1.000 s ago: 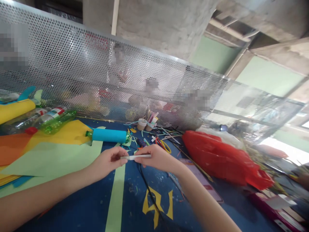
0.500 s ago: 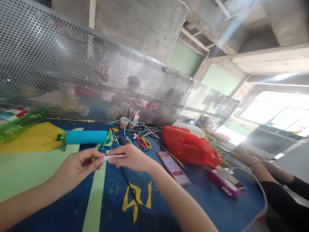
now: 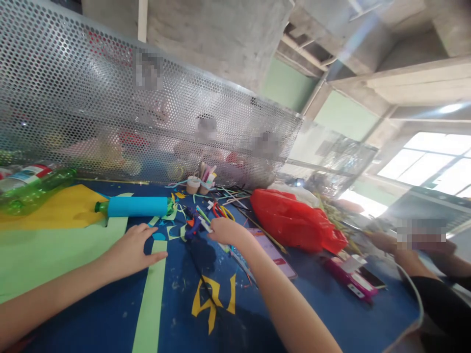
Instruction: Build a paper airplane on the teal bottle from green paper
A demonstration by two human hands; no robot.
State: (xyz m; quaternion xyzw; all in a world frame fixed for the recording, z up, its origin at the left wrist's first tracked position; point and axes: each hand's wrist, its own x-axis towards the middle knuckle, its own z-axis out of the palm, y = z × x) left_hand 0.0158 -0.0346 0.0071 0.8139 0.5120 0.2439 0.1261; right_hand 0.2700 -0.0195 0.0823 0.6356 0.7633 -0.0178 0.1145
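My left hand [image 3: 138, 250] is open above the blue table, thumb and fingers apart, beside a pale green paper strip [image 3: 149, 304]. Small blue and green paper scraps [image 3: 159, 237] lie by its fingertips. My right hand [image 3: 230, 230] is closed, fingers pointing down among small tools; what it grips is hidden. Just left of it is a dark blue tool with an orange part [image 3: 193, 223], which looks like a glue gun, with a black cord. Red and yellow-handled scissors [image 3: 223, 212] lie just behind the right hand. A green bottle wrapped in blue paper [image 3: 138, 207] lies beyond my left hand.
Yellow paper cutouts [image 3: 211, 299] lie in front, the cord crossing them. A phone [image 3: 274, 252] is partly behind my right forearm. A red plastic bag [image 3: 294, 220], small cups [image 3: 194, 185] and a perforated metal screen [image 3: 221, 127] stand behind. Another person's arms [image 3: 408, 260] are at right.
My hands have parted. The left has opened and let go of the small white piece both held. My right hand has moved right and down among the tools; the dark blue tool now shows.
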